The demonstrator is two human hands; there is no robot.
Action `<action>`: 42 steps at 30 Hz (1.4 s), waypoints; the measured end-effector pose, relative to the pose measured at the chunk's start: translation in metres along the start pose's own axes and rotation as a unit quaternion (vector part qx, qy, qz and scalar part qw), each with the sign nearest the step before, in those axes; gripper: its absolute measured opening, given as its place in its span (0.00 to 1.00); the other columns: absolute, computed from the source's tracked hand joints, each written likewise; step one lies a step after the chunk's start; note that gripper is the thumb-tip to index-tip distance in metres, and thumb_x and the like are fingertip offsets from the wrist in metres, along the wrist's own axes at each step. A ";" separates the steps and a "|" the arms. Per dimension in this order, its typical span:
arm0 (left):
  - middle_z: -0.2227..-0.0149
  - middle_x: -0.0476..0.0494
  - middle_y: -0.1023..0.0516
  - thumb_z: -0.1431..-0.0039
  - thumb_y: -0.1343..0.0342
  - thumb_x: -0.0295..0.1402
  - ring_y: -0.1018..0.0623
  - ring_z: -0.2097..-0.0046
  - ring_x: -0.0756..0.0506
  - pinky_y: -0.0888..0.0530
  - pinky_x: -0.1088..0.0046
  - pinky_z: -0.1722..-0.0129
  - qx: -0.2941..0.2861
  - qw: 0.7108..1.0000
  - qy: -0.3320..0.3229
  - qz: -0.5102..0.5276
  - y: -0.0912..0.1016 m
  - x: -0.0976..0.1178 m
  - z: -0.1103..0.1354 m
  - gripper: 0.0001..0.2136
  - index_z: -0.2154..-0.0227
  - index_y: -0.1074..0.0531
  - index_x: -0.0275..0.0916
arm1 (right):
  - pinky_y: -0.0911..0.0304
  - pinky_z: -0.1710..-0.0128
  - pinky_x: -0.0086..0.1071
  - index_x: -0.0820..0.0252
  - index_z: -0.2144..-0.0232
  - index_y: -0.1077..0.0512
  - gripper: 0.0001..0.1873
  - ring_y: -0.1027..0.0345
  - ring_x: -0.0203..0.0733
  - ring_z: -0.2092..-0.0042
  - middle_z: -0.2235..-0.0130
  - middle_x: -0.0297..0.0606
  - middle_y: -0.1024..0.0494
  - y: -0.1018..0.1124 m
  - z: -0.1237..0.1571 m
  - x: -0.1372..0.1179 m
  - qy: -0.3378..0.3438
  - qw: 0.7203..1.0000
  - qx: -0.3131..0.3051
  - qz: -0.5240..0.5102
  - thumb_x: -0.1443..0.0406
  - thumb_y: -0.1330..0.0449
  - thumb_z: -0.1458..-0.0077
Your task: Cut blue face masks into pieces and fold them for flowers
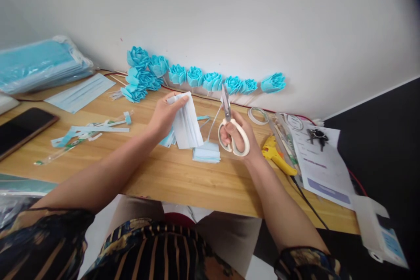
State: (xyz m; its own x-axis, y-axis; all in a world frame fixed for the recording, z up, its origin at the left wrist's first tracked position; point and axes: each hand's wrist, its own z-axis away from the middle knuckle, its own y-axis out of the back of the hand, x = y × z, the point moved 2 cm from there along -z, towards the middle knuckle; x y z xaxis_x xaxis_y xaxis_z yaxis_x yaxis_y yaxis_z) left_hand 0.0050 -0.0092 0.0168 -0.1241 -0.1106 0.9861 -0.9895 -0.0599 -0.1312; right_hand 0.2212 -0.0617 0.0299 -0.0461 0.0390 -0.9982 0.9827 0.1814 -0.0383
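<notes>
My left hand (167,113) is closed on a folded face mask (186,122), pale blue-white and pleated, with the thumb across its top edge. Scissors (241,140) with white handles are in my right hand (243,129), their blades pointing up and away from me. A thin white strip (215,121) hangs down beside the blades; I cannot tell what holds its upper end. Below, a small stack of cut mask pieces (206,153) lies on the wooden table (190,183). More blue pieces (168,139) show partly behind the held mask.
Blue paper-like flowers (212,81) on sticks line the wall. At left lie a bag of masks (36,63), a flat mask sheet (80,92), cut strips (100,129) and a phone (22,131). At right are a tape roll (258,116), a yellow glue gun (277,156), papers (323,175) and keys (317,135).
</notes>
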 end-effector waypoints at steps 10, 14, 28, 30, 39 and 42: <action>0.40 0.36 0.25 0.43 0.36 0.42 0.26 0.40 0.36 0.32 0.54 0.37 -0.068 0.947 -0.228 -0.217 0.003 0.001 -0.014 0.29 0.39 0.29 0.41 | 0.50 0.85 0.25 0.54 0.42 0.36 0.39 0.49 0.30 0.83 0.81 0.21 0.34 0.002 0.000 -0.001 0.047 0.992 -0.084 -0.082 0.43 0.32 0.48; 0.42 0.34 0.22 0.39 0.38 0.45 0.23 0.43 0.37 0.27 0.58 0.45 -0.221 0.965 -0.116 -0.084 -0.023 0.019 0.006 0.26 0.40 0.27 0.40 | 0.50 0.84 0.25 0.53 0.43 0.34 0.37 0.52 0.30 0.83 0.81 0.21 0.35 0.001 0.002 -0.002 0.042 0.980 -0.139 -0.133 0.42 0.33 0.47; 0.75 0.47 0.22 0.56 0.27 0.49 0.26 0.70 0.50 0.29 0.71 0.63 -0.277 0.957 -0.085 0.024 -0.059 0.051 -0.005 0.20 0.78 0.22 0.36 | 0.33 0.75 0.32 0.56 0.72 0.30 0.33 0.48 0.31 0.81 0.81 0.25 0.37 -0.003 0.000 0.000 0.002 0.954 -0.223 -0.202 0.33 0.37 0.54; 0.76 0.48 0.23 0.57 0.26 0.50 0.26 0.71 0.50 0.29 0.71 0.63 -0.278 0.956 -0.089 0.022 -0.057 0.051 -0.005 0.20 0.79 0.23 0.36 | 0.30 0.71 0.34 0.56 0.68 0.28 0.35 0.42 0.35 0.78 0.79 0.28 0.34 -0.004 0.001 -0.001 0.011 0.950 -0.237 -0.201 0.31 0.39 0.53; 0.77 0.51 0.24 0.50 0.29 0.50 0.28 0.74 0.52 0.33 0.73 0.71 -0.147 0.978 -0.148 0.027 -0.051 0.060 -0.044 0.19 0.76 0.25 0.39 | 0.27 0.63 0.43 0.50 0.40 0.32 0.42 0.38 0.39 0.74 0.75 0.27 0.29 0.012 0.001 -0.007 0.008 0.943 -0.244 -0.224 0.34 0.41 0.47; 0.77 0.53 0.25 0.41 0.33 0.39 0.36 0.76 0.54 0.40 0.73 0.74 -0.030 0.979 -0.202 0.026 -0.021 0.079 -0.081 0.13 0.76 0.28 0.40 | 0.28 0.65 0.42 0.48 0.40 0.32 0.36 0.41 0.38 0.76 0.76 0.26 0.32 0.022 -0.004 -0.010 -0.003 0.951 -0.177 -0.252 0.37 0.43 0.42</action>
State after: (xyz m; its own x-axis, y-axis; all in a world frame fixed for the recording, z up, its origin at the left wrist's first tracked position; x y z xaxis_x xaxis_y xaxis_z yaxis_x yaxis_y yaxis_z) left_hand 0.0100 0.0633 0.1059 -0.1476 -0.4962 0.8556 -0.9866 0.0131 -0.1626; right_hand 0.2424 -0.0543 0.0391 -0.4940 -0.1463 -0.8571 0.7130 0.4959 -0.4956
